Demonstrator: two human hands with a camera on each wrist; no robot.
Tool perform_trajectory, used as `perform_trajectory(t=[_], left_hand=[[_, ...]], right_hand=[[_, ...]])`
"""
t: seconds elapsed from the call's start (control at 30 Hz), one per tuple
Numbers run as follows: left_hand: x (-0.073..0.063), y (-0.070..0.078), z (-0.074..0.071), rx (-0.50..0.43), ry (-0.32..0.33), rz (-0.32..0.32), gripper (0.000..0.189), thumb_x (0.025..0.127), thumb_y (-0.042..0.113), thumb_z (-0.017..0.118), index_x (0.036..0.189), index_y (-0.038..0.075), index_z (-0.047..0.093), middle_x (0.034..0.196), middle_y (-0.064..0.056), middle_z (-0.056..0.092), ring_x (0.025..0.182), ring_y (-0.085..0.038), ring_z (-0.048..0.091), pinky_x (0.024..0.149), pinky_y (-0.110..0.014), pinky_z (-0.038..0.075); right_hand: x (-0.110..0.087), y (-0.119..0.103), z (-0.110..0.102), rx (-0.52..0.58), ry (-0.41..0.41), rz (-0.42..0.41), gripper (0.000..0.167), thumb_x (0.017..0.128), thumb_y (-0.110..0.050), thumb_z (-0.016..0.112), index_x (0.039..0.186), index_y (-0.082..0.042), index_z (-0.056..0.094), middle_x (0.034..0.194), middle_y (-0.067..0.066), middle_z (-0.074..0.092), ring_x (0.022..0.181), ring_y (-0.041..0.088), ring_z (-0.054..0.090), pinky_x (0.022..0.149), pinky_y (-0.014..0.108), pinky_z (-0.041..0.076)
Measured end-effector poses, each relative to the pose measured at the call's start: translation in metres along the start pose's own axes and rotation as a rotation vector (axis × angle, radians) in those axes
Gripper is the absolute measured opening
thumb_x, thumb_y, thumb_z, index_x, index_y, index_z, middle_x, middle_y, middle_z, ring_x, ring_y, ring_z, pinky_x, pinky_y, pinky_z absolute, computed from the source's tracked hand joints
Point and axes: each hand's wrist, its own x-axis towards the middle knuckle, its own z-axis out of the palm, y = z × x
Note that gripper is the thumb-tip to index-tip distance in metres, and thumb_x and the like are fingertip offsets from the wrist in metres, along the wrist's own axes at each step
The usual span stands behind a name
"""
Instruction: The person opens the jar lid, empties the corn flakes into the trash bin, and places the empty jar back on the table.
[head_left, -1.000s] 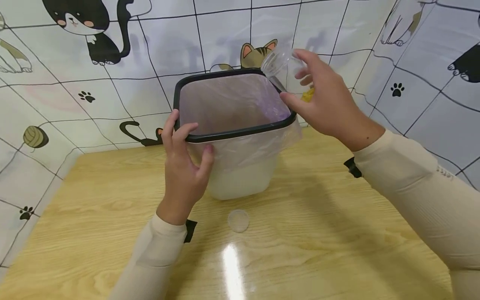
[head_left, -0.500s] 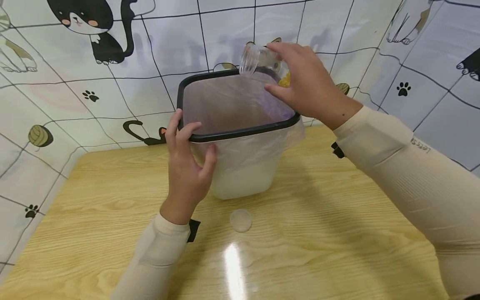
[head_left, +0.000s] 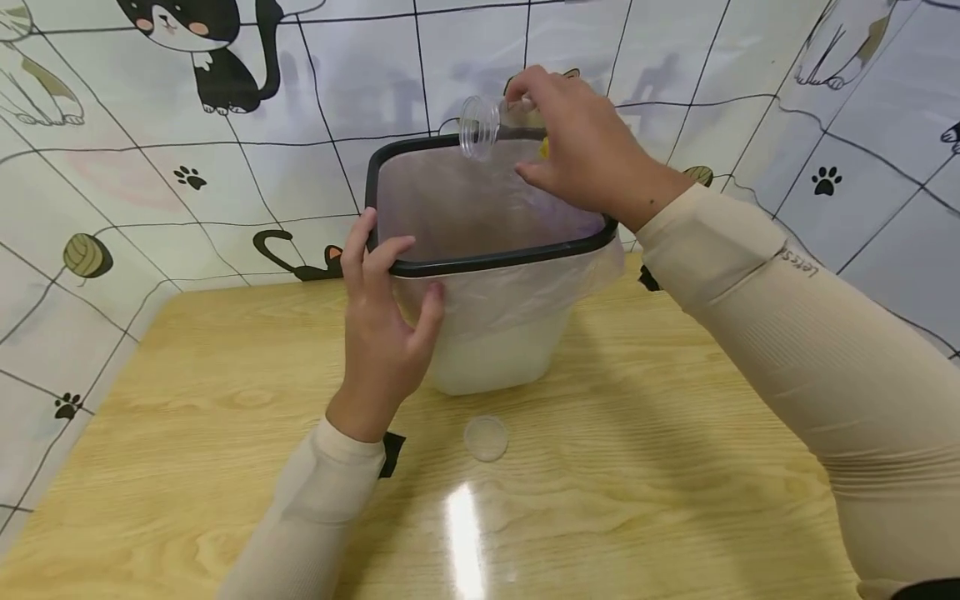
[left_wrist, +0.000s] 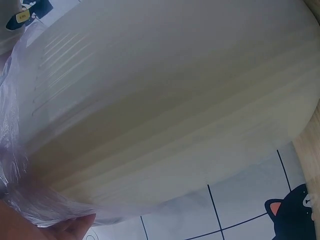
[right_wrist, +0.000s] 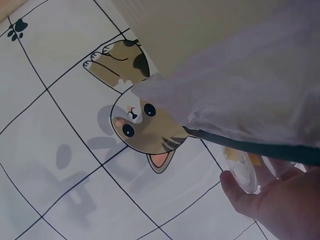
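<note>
A whitish waste bin (head_left: pixel 491 358) with a black rim (head_left: pixel 502 258) stands on the table, lined with a thin purplish plastic bag (head_left: pixel 517 292). My left hand (head_left: pixel 386 333) grips the rim at its front left corner, fingers over the edge and thumb outside. Above the bin's back right part, my right hand (head_left: pixel 581 150) holds a clear plastic jar (head_left: pixel 480 129) on its side, mouth toward the left. Something yellow (head_left: pixel 545 148) shows beside the palm, partly hidden by the hand. In the right wrist view the jar (right_wrist: pixel 242 167) appears past the rim.
A clear round lid (head_left: pixel 486 438) lies on the wood-grain table (head_left: pixel 225 400) in front of the bin. White wall covering (head_left: pixel 360 92) with cat drawings rises close behind the bin and along both sides.
My right hand has moved left with the jar and tipped it from a slant to nearly level over the bin. The left hand keeps its grip on the rim.
</note>
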Motion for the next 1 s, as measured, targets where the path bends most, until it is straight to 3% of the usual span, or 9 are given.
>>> perform_trajectory(t=[0.27,0.43,0.6,0.77,1.0], left_hand=[[0.001,0.000,0.004,0.003,0.006,-0.007,0.041,0.094,0.029,0.052,0.130,0.011,0.044,0.159,-0.013,0.028,0.140,-0.026,0.044,0.058,-0.036,0.041],[0.000,0.000,0.005,0.000,0.008,0.000,0.041,0.094,0.029,0.053,0.130,0.011,0.044,0.159,-0.013,0.028,0.142,-0.027,0.041,0.063,-0.039,0.046],[-0.001,-0.001,0.004,0.005,0.008,0.007,0.041,0.094,0.029,0.053,0.129,0.011,0.044,0.159,-0.014,0.028,0.142,-0.028,0.041,0.072,-0.042,0.050],[0.003,-0.001,0.004,0.001,0.005,0.029,0.041,0.093,0.029,0.053,0.129,0.011,0.044,0.157,-0.015,0.029,0.147,-0.025,0.036,0.087,-0.047,0.052],[0.001,-0.001,0.006,0.002,0.028,0.023,0.041,0.092,0.027,0.053,0.128,0.010,0.044,0.156,-0.017,0.030,0.147,-0.024,0.036,0.093,-0.048,0.052]], right_hand=[[0.002,0.006,0.011,-0.097,0.029,-0.023,0.060,0.089,-0.017,0.071,0.141,-0.010,0.042,0.136,0.018,0.056,0.124,0.038,0.051,0.104,0.059,0.038],[0.001,0.004,0.015,-0.162,-0.010,-0.046,0.061,0.090,-0.015,0.070,0.144,-0.012,0.042,0.140,0.015,0.054,0.133,0.038,0.046,0.107,0.062,0.034],[0.001,0.002,0.018,-0.176,-0.071,-0.091,0.063,0.088,-0.015,0.073,0.143,-0.012,0.043,0.140,0.015,0.053,0.132,0.038,0.045,0.104,0.063,0.035],[0.000,0.004,0.018,-0.191,-0.135,-0.078,0.059,0.088,-0.016,0.074,0.139,-0.012,0.045,0.137,0.017,0.056,0.130,0.038,0.049,0.108,0.065,0.032],[0.003,0.005,0.021,-0.204,-0.206,-0.101,0.060,0.087,-0.014,0.074,0.141,-0.015,0.048,0.137,0.018,0.057,0.129,0.039,0.050,0.108,0.066,0.032]])
